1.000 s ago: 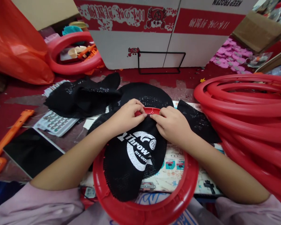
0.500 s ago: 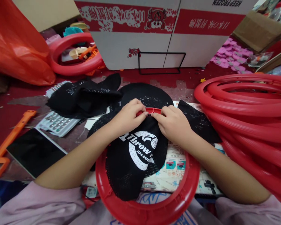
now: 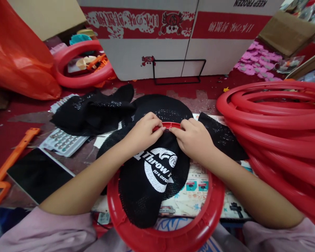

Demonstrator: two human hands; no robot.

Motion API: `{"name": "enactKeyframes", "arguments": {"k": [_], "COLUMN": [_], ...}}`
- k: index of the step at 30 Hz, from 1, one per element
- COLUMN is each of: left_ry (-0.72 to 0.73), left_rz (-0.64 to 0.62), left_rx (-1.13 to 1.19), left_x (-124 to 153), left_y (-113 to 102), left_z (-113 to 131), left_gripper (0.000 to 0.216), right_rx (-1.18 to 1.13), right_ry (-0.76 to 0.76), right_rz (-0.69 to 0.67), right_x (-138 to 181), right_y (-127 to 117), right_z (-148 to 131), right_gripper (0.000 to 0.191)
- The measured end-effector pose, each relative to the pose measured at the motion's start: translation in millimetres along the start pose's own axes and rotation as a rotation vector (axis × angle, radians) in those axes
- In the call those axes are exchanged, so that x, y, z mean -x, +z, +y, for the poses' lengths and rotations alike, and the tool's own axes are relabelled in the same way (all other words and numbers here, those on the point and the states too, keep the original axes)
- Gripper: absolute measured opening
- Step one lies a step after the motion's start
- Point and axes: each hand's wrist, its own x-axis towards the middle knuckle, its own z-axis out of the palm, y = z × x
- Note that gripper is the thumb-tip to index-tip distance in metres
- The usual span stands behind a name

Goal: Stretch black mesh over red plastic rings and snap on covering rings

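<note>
A red plastic ring [image 3: 217, 206] leans against my lap and the table edge, its ribbed inner side facing me. Black mesh fabric [image 3: 144, 196] with a white printed logo hangs across its opening. At the ring's far rim, my left hand [image 3: 148, 128] pinches the edge of the mesh with thumb and fingers. Close on its right, my right hand [image 3: 191, 134] pinches the same edge against the rim. The thumbs almost meet. Whatever lies beneath the fingertips is hidden. More black mesh [image 3: 162, 105] lies flat just beyond the hands.
Red rings [image 3: 278, 122] are stacked at right. Crumpled black mesh [image 3: 91, 112], a tray of small round metal parts [image 3: 64, 141], a dark tablet-like panel [image 3: 39, 173] and an orange plastic piece [image 3: 14, 157] lie left. A white-and-red carton [image 3: 168, 49] with a black wire stand [image 3: 180, 60] stands behind.
Both hands keep their pinch at the ring's far rim, with hardly any movement. The view has shifted very slightly.
</note>
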Motion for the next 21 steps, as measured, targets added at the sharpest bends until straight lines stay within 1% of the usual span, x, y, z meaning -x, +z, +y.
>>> {"name": "enactKeyframes", "arguments": {"k": [7, 9, 12, 16, 18, 21], "left_ry": [-0.057, -0.071, -0.099, -0.113, -0.127, -0.132], "left_rz": [-0.007, -0.038, -0.118, -0.216, -0.236, -0.245], "left_rx": [0.005, 0.035, 0.052, 0.018, 0.009, 0.021], "left_x": [-0.8, -0.6, 0.0, 0.3, 0.2, -0.1], "left_y": [-0.9, -5.3, -15.2, -26.1, -28.5, -29.3], "left_z": [4.2, 4.1, 1.4, -2.3, -2.9, -2.9], "left_gripper": [0.018, 0.015, 0.014, 0.016, 0.017, 0.018], "right_rx": [0.086, 0.100, 0.099, 0.100, 0.095, 0.051], "right_ry": [-0.040, -0.072, -0.128, -0.199, -0.225, -0.204], "right_rz": [0.019, 0.041, 0.061, 0.015, -0.020, -0.077], "right_x": [1.7, 2.8, 4.9, 7.6, 8.2, 8.5], "right_y": [-1.4, -2.7, -6.3, -13.1, -16.1, -20.6], "right_z": [-2.5, -3.8, -7.9, -15.4, -17.7, -19.6], "right_gripper": [0.028, 0.026, 0.025, 0.025, 0.025, 0.026]}}
